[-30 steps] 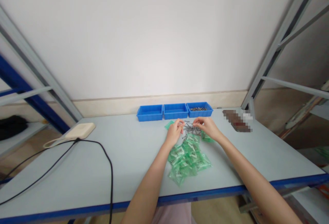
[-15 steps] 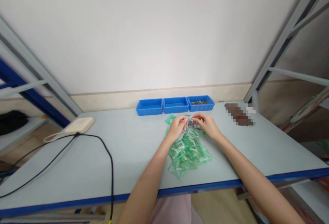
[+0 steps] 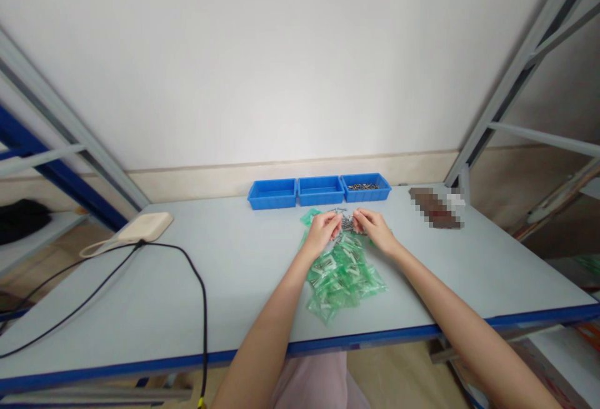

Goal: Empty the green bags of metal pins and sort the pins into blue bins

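Observation:
My left hand (image 3: 323, 232) is closed, its fingers pinched together beside a small pile of loose metal screws (image 3: 347, 224). Across that pile, my right hand (image 3: 375, 231) is closed too, fingertips curled together just above the screws. Whatever either hand grips is too small or hidden to make out. Green-tinted clear plastic bags (image 3: 344, 277) with screws and small white pieces in them lie heaped below and between my wrists. A few more screws lie just beyond my fingertips.
Behind the pile stand a left blue bin (image 3: 273, 201), a middle blue bin (image 3: 320, 199) and a right blue bin (image 3: 370, 196) holding metal screws. A white box (image 3: 146, 227) and black cable (image 3: 204, 296) are at left. A brown, pixelated object (image 3: 434, 209) lies at right.
My right hand's fingers have curled in more and shifted slightly. My left hand stays almost in place. The bags and bins have not moved.

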A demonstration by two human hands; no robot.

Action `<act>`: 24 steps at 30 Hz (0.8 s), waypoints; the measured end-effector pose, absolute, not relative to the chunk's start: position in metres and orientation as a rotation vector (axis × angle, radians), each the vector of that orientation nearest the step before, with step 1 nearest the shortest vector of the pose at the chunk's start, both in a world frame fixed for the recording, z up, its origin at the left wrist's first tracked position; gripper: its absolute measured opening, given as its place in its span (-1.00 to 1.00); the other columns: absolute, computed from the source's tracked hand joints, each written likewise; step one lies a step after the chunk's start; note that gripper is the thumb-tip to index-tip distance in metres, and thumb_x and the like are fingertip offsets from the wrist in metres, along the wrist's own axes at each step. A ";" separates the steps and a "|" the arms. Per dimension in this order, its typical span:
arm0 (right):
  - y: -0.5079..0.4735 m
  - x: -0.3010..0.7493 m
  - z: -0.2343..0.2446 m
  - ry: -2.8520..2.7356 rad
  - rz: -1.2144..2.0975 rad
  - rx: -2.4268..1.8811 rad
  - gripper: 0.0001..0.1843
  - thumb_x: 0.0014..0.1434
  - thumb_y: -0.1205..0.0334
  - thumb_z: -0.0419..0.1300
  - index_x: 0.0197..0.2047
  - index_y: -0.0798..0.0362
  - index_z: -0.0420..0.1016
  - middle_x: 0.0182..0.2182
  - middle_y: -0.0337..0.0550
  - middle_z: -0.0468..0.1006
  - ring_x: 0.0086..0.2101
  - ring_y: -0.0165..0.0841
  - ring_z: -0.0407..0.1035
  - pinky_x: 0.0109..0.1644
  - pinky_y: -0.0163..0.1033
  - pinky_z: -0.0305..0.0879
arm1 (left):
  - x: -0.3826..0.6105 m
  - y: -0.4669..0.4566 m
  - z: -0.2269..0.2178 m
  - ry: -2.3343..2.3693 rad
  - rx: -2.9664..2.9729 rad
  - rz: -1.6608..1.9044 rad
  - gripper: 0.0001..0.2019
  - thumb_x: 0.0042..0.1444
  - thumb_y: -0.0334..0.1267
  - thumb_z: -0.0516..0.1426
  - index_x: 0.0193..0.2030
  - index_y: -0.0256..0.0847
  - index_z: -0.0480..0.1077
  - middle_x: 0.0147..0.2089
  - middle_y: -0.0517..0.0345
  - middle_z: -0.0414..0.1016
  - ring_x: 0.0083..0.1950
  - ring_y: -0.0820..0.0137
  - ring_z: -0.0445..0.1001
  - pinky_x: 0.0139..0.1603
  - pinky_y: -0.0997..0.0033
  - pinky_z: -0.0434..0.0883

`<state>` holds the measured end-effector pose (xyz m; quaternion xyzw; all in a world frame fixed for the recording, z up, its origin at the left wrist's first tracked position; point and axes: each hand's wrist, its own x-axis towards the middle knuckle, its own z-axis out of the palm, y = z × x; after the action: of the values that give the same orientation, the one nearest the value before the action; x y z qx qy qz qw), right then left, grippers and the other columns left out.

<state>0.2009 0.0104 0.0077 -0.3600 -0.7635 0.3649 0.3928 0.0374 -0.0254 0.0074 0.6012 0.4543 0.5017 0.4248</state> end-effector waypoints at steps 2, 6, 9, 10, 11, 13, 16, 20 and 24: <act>0.009 0.200 0.007 -1.923 0.924 -0.909 -0.49 0.23 -0.12 -0.09 -0.61 0.04 0.22 -0.66 -0.29 0.26 -0.55 -0.41 0.19 -0.41 -0.30 0.13 | 0.038 -0.026 0.008 1.139 1.513 1.258 -0.56 0.07 0.10 0.03 -0.64 -0.20 0.20 -0.71 0.28 0.15 -0.66 0.54 0.12 -0.63 0.50 0.08; 0.006 0.199 0.009 -1.924 0.918 -0.901 -0.50 0.24 -0.10 -0.09 -0.60 0.04 0.22 -0.66 -0.30 0.24 -0.56 -0.42 0.17 -0.41 -0.30 0.10 | 0.038 -0.025 0.007 1.127 1.516 1.275 -0.56 0.08 0.09 0.02 -0.63 -0.20 0.20 -0.71 0.29 0.15 -0.66 0.55 0.12 -0.63 0.50 0.08; 0.005 0.198 0.010 -1.920 0.928 -0.887 -0.56 0.24 -0.07 -0.07 -0.52 0.04 0.28 -0.62 -0.31 0.25 -0.54 -0.42 0.17 -0.40 -0.31 0.11 | 0.037 -0.024 0.005 1.114 1.500 1.310 -0.58 0.08 0.10 0.01 -0.58 -0.21 0.23 -0.70 0.29 0.16 -0.66 0.54 0.13 -0.62 0.50 0.09; 0.005 0.198 0.010 -1.917 0.934 -0.880 -0.58 0.23 -0.07 -0.06 -0.50 0.04 0.29 -0.61 -0.31 0.26 -0.54 -0.42 0.17 -0.40 -0.31 0.11 | 0.037 -0.023 0.005 1.109 1.494 1.322 -0.59 0.09 0.09 0.01 -0.56 -0.21 0.24 -0.70 0.29 0.17 -0.66 0.53 0.13 -0.62 0.50 0.10; 0.005 0.198 0.010 -1.913 0.941 -0.874 -0.60 0.22 -0.06 -0.05 -0.48 0.04 0.30 -0.61 -0.31 0.26 -0.54 -0.42 0.17 -0.40 -0.31 0.11 | 0.037 -0.023 0.005 1.105 1.493 1.333 -0.60 0.09 0.09 0.00 -0.54 -0.21 0.25 -0.70 0.30 0.17 -0.66 0.53 0.13 -0.62 0.50 0.10; 0.005 0.198 0.010 -1.908 0.946 -0.873 -0.61 0.22 -0.07 -0.03 -0.46 0.04 0.30 -0.60 -0.32 0.25 -0.54 -0.42 0.16 -0.40 -0.31 0.11 | 0.036 -0.023 0.005 1.104 1.500 1.344 -0.62 0.10 0.07 0.00 -0.51 -0.21 0.26 -0.69 0.31 0.17 -0.66 0.54 0.13 -0.61 0.50 0.11; 0.004 0.198 0.011 -1.925 0.936 -0.888 -0.59 0.23 -0.08 -0.06 -0.49 0.03 0.27 -0.62 -0.32 0.24 -0.54 -0.42 0.16 -0.40 -0.31 0.11 | 0.035 -0.023 0.005 1.127 1.525 1.342 -0.62 0.10 0.05 0.01 -0.56 -0.20 0.23 -0.69 0.30 0.17 -0.65 0.54 0.14 -0.59 0.50 0.11; 0.004 0.198 0.010 -1.952 0.944 -0.875 -0.51 0.25 -0.09 -0.12 -0.59 0.03 0.18 -0.64 -0.31 0.20 -0.54 -0.42 0.14 -0.40 -0.31 0.09 | 0.035 -0.024 0.007 1.162 1.568 1.310 -0.55 0.10 0.02 0.00 -0.69 -0.20 0.13 -0.73 0.29 0.13 -0.67 0.56 0.09 -0.59 0.49 0.10; 0.005 0.199 0.008 -1.942 0.976 -0.873 -0.49 0.24 -0.13 -0.12 -0.60 0.02 0.16 -0.66 -0.31 0.18 -0.55 -0.41 0.13 -0.41 -0.30 0.11 | 0.035 -0.024 0.008 1.184 1.557 1.301 -0.55 0.09 0.05 0.01 -0.69 -0.21 0.18 -0.73 0.28 0.14 -0.67 0.56 0.10 -0.61 0.49 0.07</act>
<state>0.1987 0.0052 0.0084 -0.3431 -0.7639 0.3838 0.3891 0.0354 -0.0243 0.0083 0.6115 0.4649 0.5108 0.3859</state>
